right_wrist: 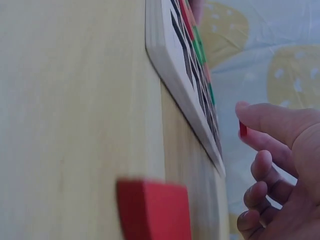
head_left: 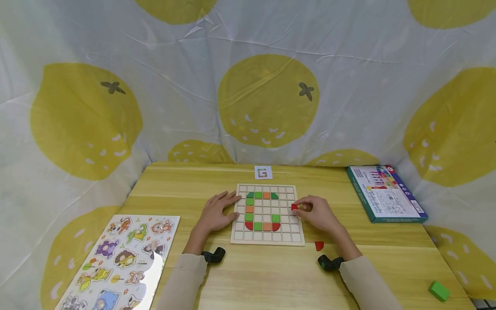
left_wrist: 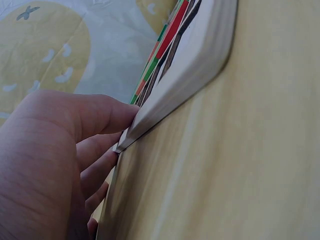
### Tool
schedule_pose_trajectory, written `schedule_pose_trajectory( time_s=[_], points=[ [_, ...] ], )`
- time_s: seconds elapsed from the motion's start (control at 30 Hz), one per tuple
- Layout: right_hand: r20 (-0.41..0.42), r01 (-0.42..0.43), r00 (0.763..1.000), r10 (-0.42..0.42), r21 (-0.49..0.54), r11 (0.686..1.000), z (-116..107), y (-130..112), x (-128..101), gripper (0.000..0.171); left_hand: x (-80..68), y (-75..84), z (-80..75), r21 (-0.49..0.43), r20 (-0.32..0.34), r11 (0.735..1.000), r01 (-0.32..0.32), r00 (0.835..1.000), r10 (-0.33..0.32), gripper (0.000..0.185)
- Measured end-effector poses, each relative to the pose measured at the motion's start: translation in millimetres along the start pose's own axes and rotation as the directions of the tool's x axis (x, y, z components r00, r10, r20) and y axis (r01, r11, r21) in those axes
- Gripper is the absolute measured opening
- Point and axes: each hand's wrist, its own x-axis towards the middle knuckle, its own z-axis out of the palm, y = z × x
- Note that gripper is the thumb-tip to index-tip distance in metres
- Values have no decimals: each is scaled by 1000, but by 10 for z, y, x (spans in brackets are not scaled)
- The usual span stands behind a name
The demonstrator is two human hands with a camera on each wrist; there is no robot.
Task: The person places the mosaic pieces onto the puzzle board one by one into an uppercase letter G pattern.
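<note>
Right hand [head_left: 318,213] pinches a red piece [head_left: 295,207] — head view alone shows left hand [head_left: 215,212] flat, released.

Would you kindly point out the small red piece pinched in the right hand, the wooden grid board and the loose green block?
small red piece [head_left: 295,207], head view, its visible face.
wooden grid board [head_left: 267,240], head view, near rim.
loose green block [head_left: 439,291], head view, top face.
</note>
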Motion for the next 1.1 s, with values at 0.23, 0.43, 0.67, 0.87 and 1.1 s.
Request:
schedule_pose_trajectory(
  time_s=[0.23,0.43,0.67,0.87,1.1],
  points=[
    [17,-14,1000,14,21,1000,143,-91,116,21,-2,-16,-2,-1,9,1000,8,1000,-8,57],
    [38,-29,999,28,29,999,260,-161,193,22,3,-24,6,4,8,1000,9,1000,-9,57],
    [61,-43,997,40,42,998,357,-209,244,19,7,-16,13,21,6,1000,0,1000,-1,58],
    [56,-14,998,14,-4,1000,408,-253,250,20,11,-2,6,20,2,1000,-6,1000,6,58],
    [66,-4,998,6,-24,1000,462,-279,245,16,5,2,8,12,-1,1000,-1,1000,1,57]
  ],
)
